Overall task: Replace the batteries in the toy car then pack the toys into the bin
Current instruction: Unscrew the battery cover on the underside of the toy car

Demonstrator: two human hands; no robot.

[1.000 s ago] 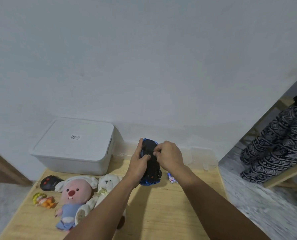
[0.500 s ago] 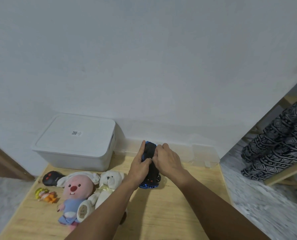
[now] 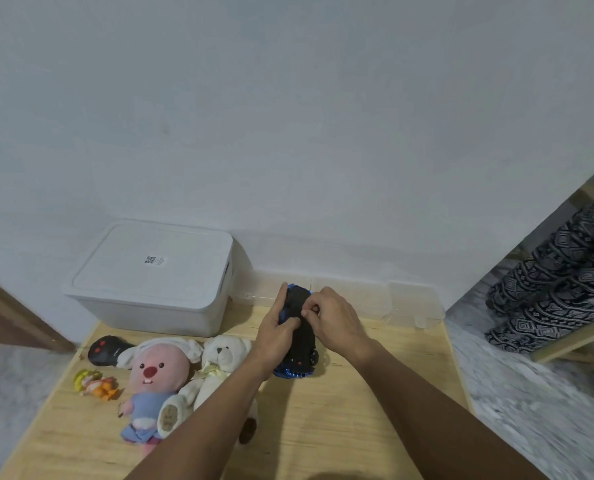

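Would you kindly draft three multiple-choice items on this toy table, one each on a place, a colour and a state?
1. Where does the white bin stand?
A. at the table's back left, by the wall
B. on the floor
C. at the front right corner

2. What colour is the face of the plush next to the white bear?
A. green
B. pink
C. black

3. How is the toy car?
A. inside the bin
B. lying untouched
C. held in both hands

Answers: 1 A, it stands behind the toys against the wall. 2 B, a pink face with a red nose. 3 C, the left hand grips its side while the right hand works on its underside.
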